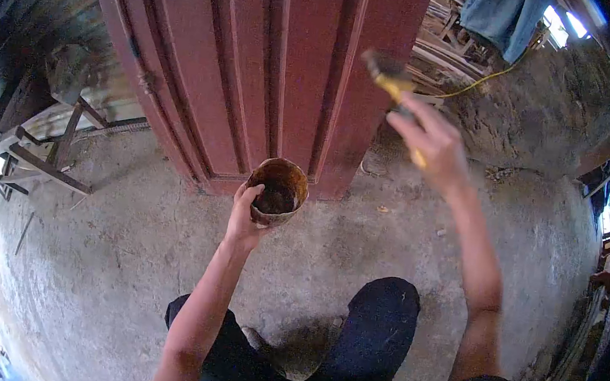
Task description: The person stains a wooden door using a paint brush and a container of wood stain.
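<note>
My left hand [244,217] grips a stained paint can [301,186] by its side, the thumb hooked over the rim. Dark reddish-brown residue coats the can's inner wall and bottom. Up to the right, my right hand [431,138] is closed around the yellow handle of a paintbrush [393,84]; motion blurs both. The dark bristles point up and left, overlapping the right edge of a red-brown door [302,78] in this view. That panelled door stands upright in front of me, with long vertical grooves and its lower end at the floor.
A wooden trestle [49,152] stands on the left by a corrugated wall. Stacked wood strips [446,53] lie behind the door on the right, with blue jeans [502,22] hanging above. A yellow cord [480,82] runs there. Concrete floor [126,261] surrounds my bent knees.
</note>
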Demonstrator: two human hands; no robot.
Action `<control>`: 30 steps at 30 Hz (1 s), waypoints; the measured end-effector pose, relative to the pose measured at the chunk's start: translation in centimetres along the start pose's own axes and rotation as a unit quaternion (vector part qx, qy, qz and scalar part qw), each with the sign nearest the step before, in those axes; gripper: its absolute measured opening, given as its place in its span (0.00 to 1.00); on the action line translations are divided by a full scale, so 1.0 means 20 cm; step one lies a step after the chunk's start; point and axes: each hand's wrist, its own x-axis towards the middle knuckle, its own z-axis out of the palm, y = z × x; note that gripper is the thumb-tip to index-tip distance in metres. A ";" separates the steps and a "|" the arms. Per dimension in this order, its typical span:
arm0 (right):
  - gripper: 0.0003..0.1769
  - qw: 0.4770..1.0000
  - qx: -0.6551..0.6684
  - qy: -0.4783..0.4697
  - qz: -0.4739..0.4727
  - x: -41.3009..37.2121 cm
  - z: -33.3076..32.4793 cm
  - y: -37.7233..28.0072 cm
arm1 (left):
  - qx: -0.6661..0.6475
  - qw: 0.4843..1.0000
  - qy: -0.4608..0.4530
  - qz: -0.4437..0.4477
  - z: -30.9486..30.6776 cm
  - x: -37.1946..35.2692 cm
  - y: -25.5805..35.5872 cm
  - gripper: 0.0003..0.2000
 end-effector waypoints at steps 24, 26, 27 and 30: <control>0.14 0.982 -0.080 0.171 -0.011 -0.07 0.20 0.15 | 0.055 0.991 0.094 0.076 0.10 -0.04 0.06 0.25; 0.14 0.986 -0.079 0.150 -0.001 -0.26 0.37 0.07 | 0.086 0.984 0.146 0.047 0.14 -0.07 0.07 0.23; 0.14 0.990 -0.081 0.119 0.001 -0.36 0.44 0.03 | 0.087 0.984 0.148 0.045 0.12 -0.06 0.06 0.23; 0.16 0.994 -0.078 0.073 0.006 -0.62 0.62 -0.08 | 0.068 0.989 0.129 0.024 0.10 -0.02 0.04 0.32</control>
